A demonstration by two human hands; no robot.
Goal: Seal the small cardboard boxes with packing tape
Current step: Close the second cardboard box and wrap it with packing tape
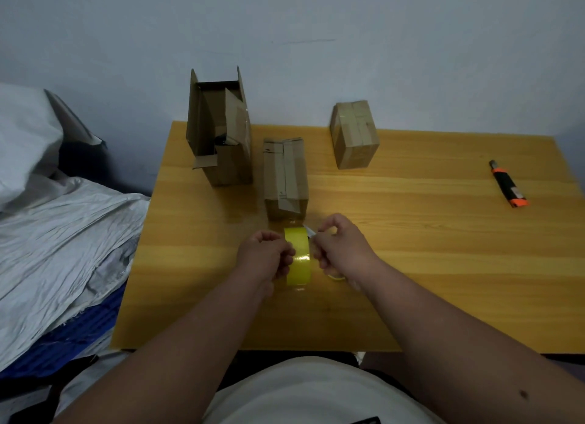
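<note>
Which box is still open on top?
The tall box at the back left: its flaps stick up, while the other two boxes are closed.

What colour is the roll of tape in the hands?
Yellow and shiny. The tape roll shows best in the head view, the only one.

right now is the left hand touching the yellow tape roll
Touching. The head view shows the left hand with its fingers curled against the side of the yellow tape roll, no gap between them.

A honey-toned wooden table [411,233] stands against a plain pale blue-grey wall [316,27] in dim, even light, with crumpled white sheeting [63,227] heaped over something blue beside it.
</note>
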